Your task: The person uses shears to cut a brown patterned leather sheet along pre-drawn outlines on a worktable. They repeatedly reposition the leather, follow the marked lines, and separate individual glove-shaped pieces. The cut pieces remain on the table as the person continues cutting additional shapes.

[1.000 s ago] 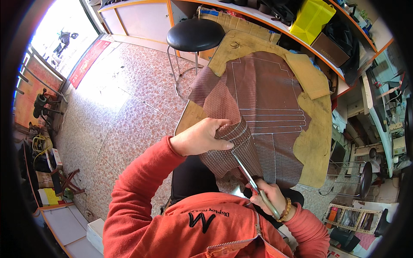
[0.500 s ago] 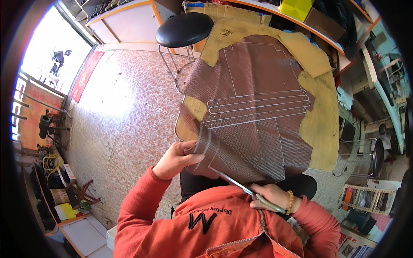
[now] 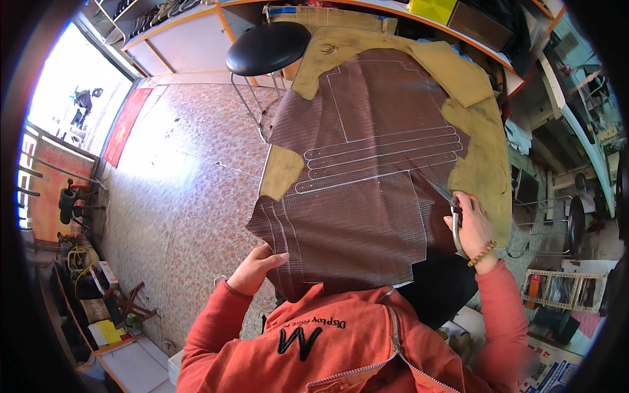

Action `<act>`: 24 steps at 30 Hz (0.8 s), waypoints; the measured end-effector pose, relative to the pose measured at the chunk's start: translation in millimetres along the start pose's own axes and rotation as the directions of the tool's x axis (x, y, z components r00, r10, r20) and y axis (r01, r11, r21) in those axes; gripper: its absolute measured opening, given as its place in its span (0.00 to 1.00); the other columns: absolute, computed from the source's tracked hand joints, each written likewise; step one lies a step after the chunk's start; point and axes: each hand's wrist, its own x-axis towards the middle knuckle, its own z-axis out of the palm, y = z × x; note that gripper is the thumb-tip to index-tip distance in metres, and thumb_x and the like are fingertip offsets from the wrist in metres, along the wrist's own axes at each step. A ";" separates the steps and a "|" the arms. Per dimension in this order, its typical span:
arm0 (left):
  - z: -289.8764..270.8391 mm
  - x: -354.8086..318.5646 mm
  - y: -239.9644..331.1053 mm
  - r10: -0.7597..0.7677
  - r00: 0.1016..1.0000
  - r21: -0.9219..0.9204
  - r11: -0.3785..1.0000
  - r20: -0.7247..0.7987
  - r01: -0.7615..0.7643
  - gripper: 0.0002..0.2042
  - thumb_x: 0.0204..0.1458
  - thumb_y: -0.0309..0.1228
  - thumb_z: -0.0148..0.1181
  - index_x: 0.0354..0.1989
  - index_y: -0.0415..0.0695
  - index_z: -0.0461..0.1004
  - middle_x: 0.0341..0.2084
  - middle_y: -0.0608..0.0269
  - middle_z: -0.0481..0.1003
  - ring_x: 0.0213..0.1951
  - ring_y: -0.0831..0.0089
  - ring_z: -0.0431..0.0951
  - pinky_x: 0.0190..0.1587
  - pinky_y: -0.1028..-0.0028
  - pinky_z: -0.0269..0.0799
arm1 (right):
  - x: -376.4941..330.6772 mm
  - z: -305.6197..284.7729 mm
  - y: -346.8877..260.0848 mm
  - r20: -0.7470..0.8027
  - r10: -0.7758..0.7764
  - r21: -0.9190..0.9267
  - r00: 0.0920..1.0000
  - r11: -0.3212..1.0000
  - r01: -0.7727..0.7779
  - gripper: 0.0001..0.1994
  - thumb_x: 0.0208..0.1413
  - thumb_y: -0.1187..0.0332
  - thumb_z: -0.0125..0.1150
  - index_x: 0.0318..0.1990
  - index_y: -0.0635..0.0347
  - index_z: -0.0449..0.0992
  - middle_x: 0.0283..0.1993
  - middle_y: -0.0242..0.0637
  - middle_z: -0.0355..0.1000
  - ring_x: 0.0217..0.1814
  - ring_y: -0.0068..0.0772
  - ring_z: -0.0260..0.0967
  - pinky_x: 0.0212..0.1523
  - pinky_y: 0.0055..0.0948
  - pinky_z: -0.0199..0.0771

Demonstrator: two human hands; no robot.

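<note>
A large brown textured leather sheet lies over the tan tabletop, its near part hanging over the front edge toward my lap. White lines on it outline long rounded strips and larger panels. My left hand pinches its near left edge, thumb on top. At the sheet's right side, my right hand is closed round the handles of scissors. Their blades point away and to the left, over the sheet's right edge; whether leather lies between them cannot be made out.
A round black stool stands beyond the table's left corner. A tan offcut rests on the far right of the table. Behind are a cabinet with shoes and a yellow box. A rack sits to the right.
My right hand has carried the scissors from near my lap up to the sheet's right side. My left hand has moved down and left, and the folded near left part has opened out.
</note>
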 end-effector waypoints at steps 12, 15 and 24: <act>49.2 15.7 9.4 0.223 0.966 -0.121 0.971 0.133 -0.208 0.22 0.55 0.16 0.55 0.59 0.38 0.63 0.51 0.66 0.71 0.52 0.77 0.70 0.57 0.73 0.64 | 40.7 24.4 35.6 -0.034 0.170 0.209 0.985 0.965 -0.159 0.13 0.53 0.75 0.53 0.47 0.53 0.69 0.28 0.44 0.70 0.28 0.53 0.70 0.26 0.45 0.65; 83.3 45.5 28.7 0.347 0.922 -0.007 0.936 0.175 -0.351 0.22 0.55 0.14 0.53 0.59 0.39 0.63 0.51 0.68 0.71 0.52 0.77 0.69 0.58 0.73 0.62 | 83.2 14.5 62.7 -0.097 0.262 -0.047 0.960 0.962 -0.267 0.14 0.54 0.72 0.54 0.49 0.50 0.68 0.30 0.47 0.72 0.31 0.56 0.72 0.28 0.49 0.68; 143.1 59.4 37.9 0.278 0.942 -0.363 0.911 0.189 -0.196 0.14 0.55 0.17 0.56 0.50 0.37 0.70 0.45 0.63 0.76 0.46 0.74 0.75 0.52 0.72 0.69 | 28.6 -41.6 39.5 -0.065 0.216 0.368 0.974 0.913 -0.178 0.20 0.53 0.65 0.65 0.53 0.55 0.67 0.30 0.34 0.68 0.30 0.30 0.69 0.30 0.30 0.69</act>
